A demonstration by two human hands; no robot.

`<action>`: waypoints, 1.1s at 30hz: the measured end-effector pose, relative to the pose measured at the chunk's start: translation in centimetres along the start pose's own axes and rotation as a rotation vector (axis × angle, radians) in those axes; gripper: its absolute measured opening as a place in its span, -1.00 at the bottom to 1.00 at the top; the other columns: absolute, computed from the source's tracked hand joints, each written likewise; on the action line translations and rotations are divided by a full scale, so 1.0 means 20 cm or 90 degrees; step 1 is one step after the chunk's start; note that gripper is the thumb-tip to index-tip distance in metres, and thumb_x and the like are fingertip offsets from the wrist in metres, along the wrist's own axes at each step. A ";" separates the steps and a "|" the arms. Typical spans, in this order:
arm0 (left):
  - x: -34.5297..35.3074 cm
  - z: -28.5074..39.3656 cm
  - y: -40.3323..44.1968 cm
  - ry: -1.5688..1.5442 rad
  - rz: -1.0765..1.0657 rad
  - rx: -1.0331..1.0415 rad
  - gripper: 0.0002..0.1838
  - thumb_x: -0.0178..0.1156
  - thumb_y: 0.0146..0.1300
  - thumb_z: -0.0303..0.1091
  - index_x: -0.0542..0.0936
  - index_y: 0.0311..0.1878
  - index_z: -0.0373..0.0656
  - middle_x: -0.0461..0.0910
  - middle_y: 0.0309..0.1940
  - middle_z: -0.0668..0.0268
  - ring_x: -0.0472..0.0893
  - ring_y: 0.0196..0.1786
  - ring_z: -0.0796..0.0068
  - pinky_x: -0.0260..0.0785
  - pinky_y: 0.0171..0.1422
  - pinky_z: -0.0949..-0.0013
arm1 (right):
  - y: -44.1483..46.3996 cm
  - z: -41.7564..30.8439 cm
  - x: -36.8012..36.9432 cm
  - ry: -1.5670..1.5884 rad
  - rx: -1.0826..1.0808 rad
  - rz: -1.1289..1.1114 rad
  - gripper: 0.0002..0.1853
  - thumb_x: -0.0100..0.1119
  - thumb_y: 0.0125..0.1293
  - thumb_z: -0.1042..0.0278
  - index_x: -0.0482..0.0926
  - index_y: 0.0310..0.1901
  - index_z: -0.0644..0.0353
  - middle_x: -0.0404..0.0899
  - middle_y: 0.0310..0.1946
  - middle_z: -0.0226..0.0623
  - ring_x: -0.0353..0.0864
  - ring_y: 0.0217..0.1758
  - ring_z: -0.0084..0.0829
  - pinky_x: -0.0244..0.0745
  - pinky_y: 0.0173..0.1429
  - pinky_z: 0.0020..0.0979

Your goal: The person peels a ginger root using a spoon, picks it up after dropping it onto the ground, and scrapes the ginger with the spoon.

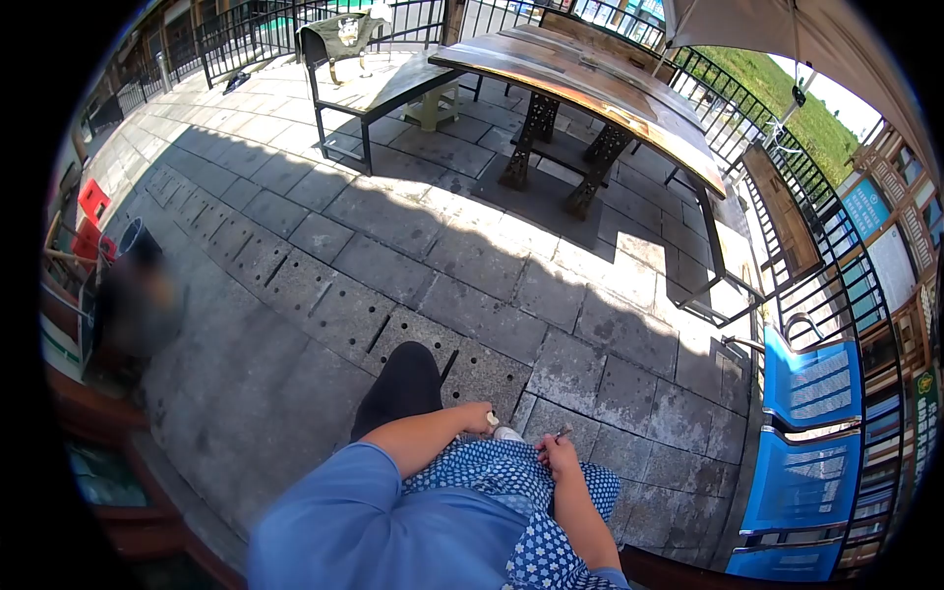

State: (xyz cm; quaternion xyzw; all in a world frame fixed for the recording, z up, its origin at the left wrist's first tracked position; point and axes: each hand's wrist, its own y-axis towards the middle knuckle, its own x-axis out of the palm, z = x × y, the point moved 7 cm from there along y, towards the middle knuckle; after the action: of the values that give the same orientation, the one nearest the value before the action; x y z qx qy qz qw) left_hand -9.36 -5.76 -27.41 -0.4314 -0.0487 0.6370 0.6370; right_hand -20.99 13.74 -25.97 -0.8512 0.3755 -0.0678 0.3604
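Observation:
My left hand (477,416) is closed around a small pale roundish thing (492,419) in front of my lap. Its kind is too small to make out. To its right, my right hand (558,454) is closed on a small thin dark object (562,432) that sticks up past the fingers; I cannot tell what it is. The hands are a short way apart. Below them lies a blue-and-white patterned apron (482,467) over my lap. A whitish shoe tip (507,434) shows between the hands.
Grey paving with a perforated drain cover (324,300) runs ahead. A long table (590,84) with benches stands beyond, one bench bearing a draped garment (339,34). Blue metal seats (806,482) are at the right. At the left are a bucket (138,241) and a red chair (90,236).

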 end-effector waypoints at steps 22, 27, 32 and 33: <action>-0.01 0.01 -0.01 0.008 0.008 -0.006 -0.41 0.34 -0.13 -0.18 0.42 0.00 -0.19 0.49 -0.06 0.05 0.48 0.02 0.10 0.31 0.06 0.22 | 0.01 0.01 0.00 0.002 -0.002 0.007 -0.73 -0.08 0.31 0.22 0.46 -0.40 0.23 0.53 -0.53 -0.32 0.41 -0.66 -0.57 0.26 -0.60 -0.57; 0.00 0.00 0.00 -0.003 0.010 0.002 -0.43 0.34 -0.13 -0.19 0.43 -0.02 -0.21 0.51 -0.09 0.05 0.49 0.00 0.10 0.33 0.04 0.23 | 0.01 0.01 0.00 -0.007 0.000 0.003 -0.72 -0.09 0.31 0.21 0.47 -0.42 0.23 0.52 -0.56 -0.33 0.41 -0.66 -0.57 0.26 -0.60 -0.57; 0.00 0.00 0.00 -0.001 0.012 0.001 -0.44 0.34 -0.12 -0.20 0.44 -0.02 -0.20 0.51 -0.09 0.05 0.49 -0.01 0.10 0.33 0.03 0.23 | 0.01 0.01 0.00 0.004 -0.007 0.008 -0.71 -0.09 0.31 0.21 0.47 -0.43 0.23 0.51 -0.58 -0.34 0.41 -0.67 -0.57 0.25 -0.60 -0.58; 0.00 0.00 0.00 -0.002 0.012 -0.001 -0.44 0.34 -0.12 -0.19 0.44 -0.02 -0.20 0.51 -0.08 0.05 0.49 -0.01 0.10 0.33 0.03 0.22 | 0.01 0.01 0.00 0.001 -0.006 0.008 -0.71 -0.09 0.31 0.20 0.47 -0.43 0.23 0.50 -0.59 -0.34 0.40 -0.67 -0.57 0.25 -0.60 -0.58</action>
State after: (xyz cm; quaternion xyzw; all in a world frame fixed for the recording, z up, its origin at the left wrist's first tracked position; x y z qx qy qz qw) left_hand -9.38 -5.81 -27.39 -0.4313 -0.0465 0.6439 0.6302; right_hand -21.07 13.79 -26.27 -0.8507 0.3812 -0.0640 0.3563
